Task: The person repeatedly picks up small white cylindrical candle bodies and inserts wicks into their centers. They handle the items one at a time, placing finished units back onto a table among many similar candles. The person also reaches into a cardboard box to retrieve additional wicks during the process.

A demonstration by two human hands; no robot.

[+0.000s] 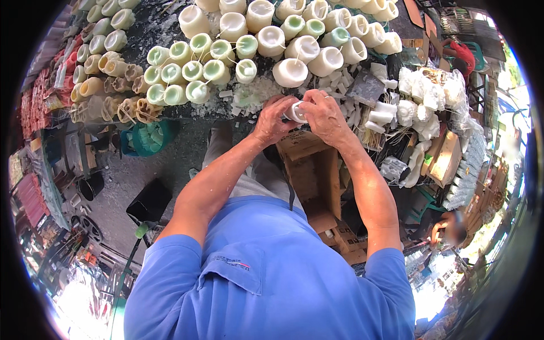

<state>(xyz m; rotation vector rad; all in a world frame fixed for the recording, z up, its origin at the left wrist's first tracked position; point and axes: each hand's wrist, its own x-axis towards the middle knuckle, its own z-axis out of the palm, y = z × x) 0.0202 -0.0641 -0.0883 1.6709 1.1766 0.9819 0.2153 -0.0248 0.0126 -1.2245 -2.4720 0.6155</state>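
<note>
Just in front of the table edge, both hands hold a small white round wax piece [296,111]. My left hand [274,120] grips it from the left with curled fingers. From the other side my right hand [325,118], a ring on one finger, pinches it at its top and right. The fingers cover much of the piece, so its full shape is hidden. Beyond the hands stand rows of white candles [290,72] and pale green candles [215,71] with loose wicks. White wax scraps [249,97] lie between them and the hands.
Yellowish flower-shaped wax pieces [148,109] stand at the left. White moulded pieces [422,99] are heaped at the right, near small white blocks [381,116]. Below the edge are an open cardboard box [306,175] and a teal tub [161,136]. Another person [450,228] is at far right.
</note>
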